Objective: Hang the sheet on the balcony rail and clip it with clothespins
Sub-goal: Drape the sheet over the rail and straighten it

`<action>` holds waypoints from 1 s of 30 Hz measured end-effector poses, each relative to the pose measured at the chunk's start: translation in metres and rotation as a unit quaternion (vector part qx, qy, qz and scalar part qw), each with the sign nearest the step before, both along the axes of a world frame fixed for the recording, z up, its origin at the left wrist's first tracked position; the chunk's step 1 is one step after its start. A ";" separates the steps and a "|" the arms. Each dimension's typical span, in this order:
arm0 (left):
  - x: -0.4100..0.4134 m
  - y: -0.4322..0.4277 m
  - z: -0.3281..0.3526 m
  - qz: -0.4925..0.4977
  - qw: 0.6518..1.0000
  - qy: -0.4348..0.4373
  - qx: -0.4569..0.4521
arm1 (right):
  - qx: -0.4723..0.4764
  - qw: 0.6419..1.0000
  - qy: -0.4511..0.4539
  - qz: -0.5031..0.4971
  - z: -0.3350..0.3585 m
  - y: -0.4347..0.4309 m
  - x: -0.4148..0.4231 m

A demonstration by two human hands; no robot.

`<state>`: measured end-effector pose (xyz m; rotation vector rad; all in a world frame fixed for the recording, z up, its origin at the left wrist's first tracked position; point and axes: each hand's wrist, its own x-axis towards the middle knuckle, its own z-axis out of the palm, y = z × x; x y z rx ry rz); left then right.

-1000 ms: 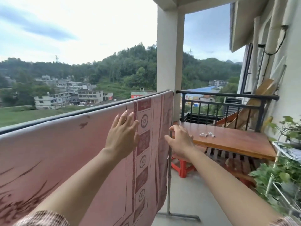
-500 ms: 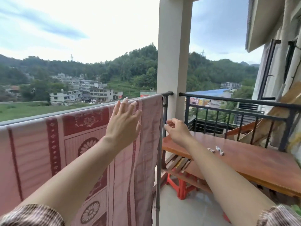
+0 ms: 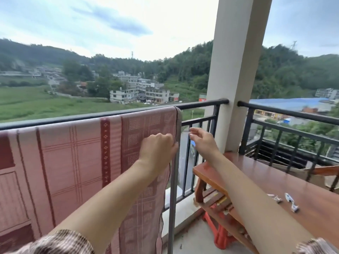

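Clothespins (image 3: 291, 199) are seen lying loose on the table (image 3: 311, 213) at 4 o'clock, well apart from both hands. A red stool (image 3: 220, 235) is tucked under the table's near end at 5 o'clock.

Just below centre, the sheet (image 3: 73, 162) is gripped at its right edge by the left hand (image 3: 157, 149), whose fingers are curled round the hem. A grey pole (image 3: 172, 198) stands upright just beside that edge. The right hand (image 3: 201, 142) is held in the air at 3 o'clock of the left hand, apart from the sheet. Its fingers are loosely stretched towards the bars, and nothing is seen between them.

The sheet is draped over the rail (image 3: 201, 104) from 9 o'clock to centre and hangs down the near side. A pillar (image 3: 236, 70) is set against the rail at 1 o'clock. Houses (image 3: 143, 92) and wooded hills (image 3: 183, 68) are seen beyond, around 12 o'clock.
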<state>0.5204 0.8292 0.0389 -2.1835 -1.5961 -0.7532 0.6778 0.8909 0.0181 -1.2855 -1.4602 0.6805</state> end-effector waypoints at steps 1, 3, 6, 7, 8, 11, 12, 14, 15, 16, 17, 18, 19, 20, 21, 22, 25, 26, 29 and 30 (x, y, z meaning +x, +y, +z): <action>0.006 0.008 0.000 0.007 1.000 -0.003 -0.001 | -0.010 0.999 0.030 0.017 0.000 0.012 0.004; 0.016 0.020 0.003 0.023 1.000 -0.012 0.000 | -0.041 0.992 0.095 0.070 0.004 0.031 0.011; 0.029 0.031 0.008 0.061 0.998 -0.025 0.010 | -0.098 0.967 0.148 0.184 0.007 0.058 0.015; 0.033 0.033 0.010 0.076 0.997 -0.027 0.018 | -0.110 0.957 0.156 0.217 0.007 0.067 0.016; 0.036 0.036 0.012 0.091 0.995 -0.028 0.024 | -0.119 0.946 0.164 0.253 0.007 0.075 0.015; 0.046 0.039 0.017 0.134 0.990 -0.028 0.028 | -0.151 0.900 0.178 0.367 0.005 0.091 0.009; 0.049 0.040 0.019 0.151 0.988 -0.027 0.032 | -0.159 0.887 0.175 0.396 0.005 0.095 0.006; 0.055 0.042 0.024 0.190 0.981 -0.029 0.039 | -0.168 0.858 0.174 0.453 0.005 0.107 0.001; 0.058 0.043 0.026 0.209 0.976 -0.027 0.043 | -0.173 0.843 0.174 0.478 0.005 0.113 -0.001; 0.062 0.044 0.028 0.229 0.972 -0.024 0.048 | -0.180 0.828 0.174 0.502 0.004 0.120 -0.002; 0.066 0.044 0.029 0.248 0.967 -0.023 0.050 | -0.187 0.814 0.173 0.522 0.004 0.125 -0.003; 0.070 0.044 0.029 0.266 0.962 -0.022 0.051 | -0.192 0.798 0.174 0.545 0.003 0.130 -0.002; 0.074 0.044 0.029 0.284 0.957 -0.023 0.053 | -0.194 0.781 0.175 0.568 0.004 0.135 -0.002; 0.079 0.044 0.029 0.299 0.952 -0.025 0.052 | -0.196 0.765 0.174 0.589 0.004 0.139 0.000; 0.083 0.043 0.029 0.310 0.949 -0.030 0.049 | -0.194 0.749 0.173 0.609 0.006 0.140 0.002; 0.086 0.042 0.029 0.317 0.947 -0.037 0.045 | -0.184 0.739 0.166 0.627 0.007 0.143 0.003; 0.091 0.038 0.029 0.331 0.941 -0.065 0.032 | -0.111 0.763 0.134 0.623 0.006 0.155 0.006; 0.093 0.037 0.030 0.333 0.940 -0.070 0.031 | -0.093 0.779 0.121 0.608 0.006 0.158 0.007; 0.098 0.032 0.035 0.331 0.940 -0.080 0.037 | -0.077 0.791 0.078 0.602 0.010 0.164 0.008; 0.100 0.032 0.037 0.329 0.940 -0.081 0.040 | -0.072 0.790 0.060 0.606 0.013 0.165 0.007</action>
